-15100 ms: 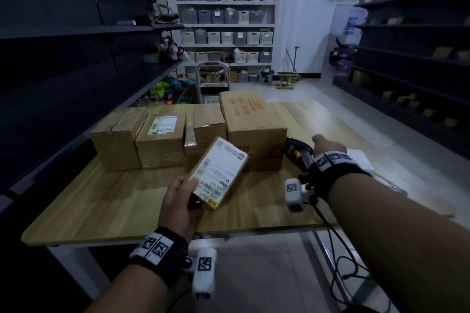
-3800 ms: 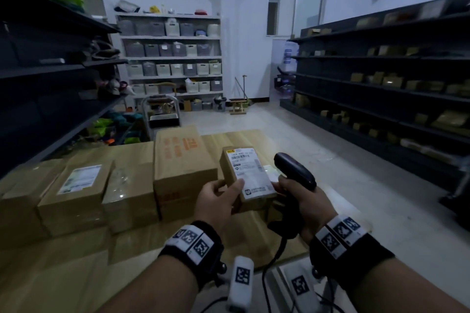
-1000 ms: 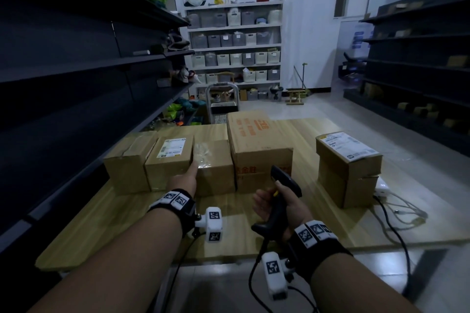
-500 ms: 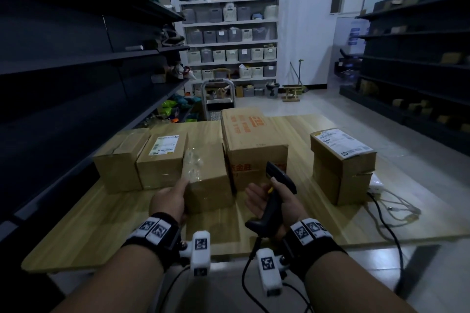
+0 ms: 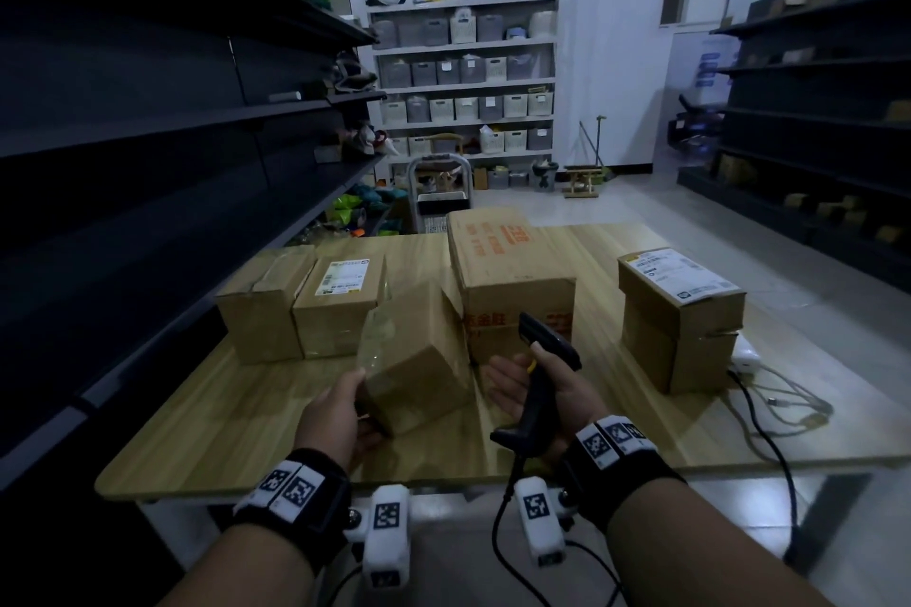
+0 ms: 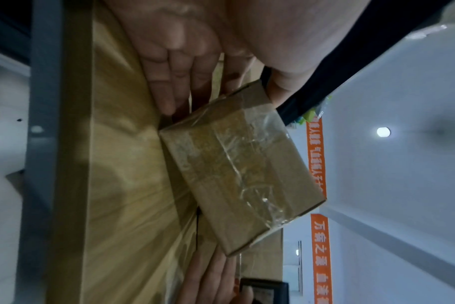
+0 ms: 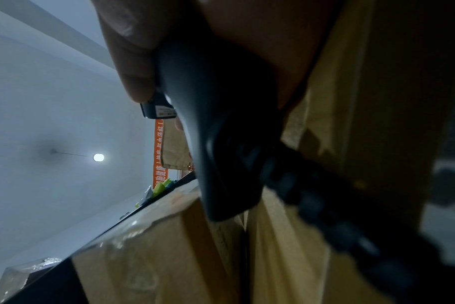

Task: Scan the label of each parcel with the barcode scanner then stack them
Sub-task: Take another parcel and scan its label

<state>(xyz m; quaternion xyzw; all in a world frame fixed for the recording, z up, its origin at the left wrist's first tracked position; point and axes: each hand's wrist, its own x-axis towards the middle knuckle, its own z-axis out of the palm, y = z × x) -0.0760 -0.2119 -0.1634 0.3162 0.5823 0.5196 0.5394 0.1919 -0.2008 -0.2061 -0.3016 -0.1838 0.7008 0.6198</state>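
My left hand [image 5: 335, 414] grips a plain brown taped parcel [image 5: 419, 355] by its near corner, thumb on one side and fingers [image 6: 174, 82] under the other. The parcel [image 6: 242, 168] is tilted off the wooden table [image 5: 236, 424], and no label shows on its visible faces. My right hand [image 5: 542, 389] holds the black barcode scanner [image 5: 547, 345] by its handle, just right of the parcel, with some fingers stretched toward it. The scanner [image 7: 221, 133] fills the right wrist view. At the right stands a stack of two parcels [image 5: 680, 325] with a white label [image 5: 680, 276] on top.
A large box with orange print [image 5: 512, 281] stands behind the scanner. Two more parcels sit at the left, one labelled [image 5: 340, 306] and one plain [image 5: 266, 306]. Cables [image 5: 769, 409] trail off the table's right side. Dark shelving runs along both sides.
My left hand has pulled the taped parcel out of the row toward me and tipped it up. The right hand with the scanner has stayed close beside it.
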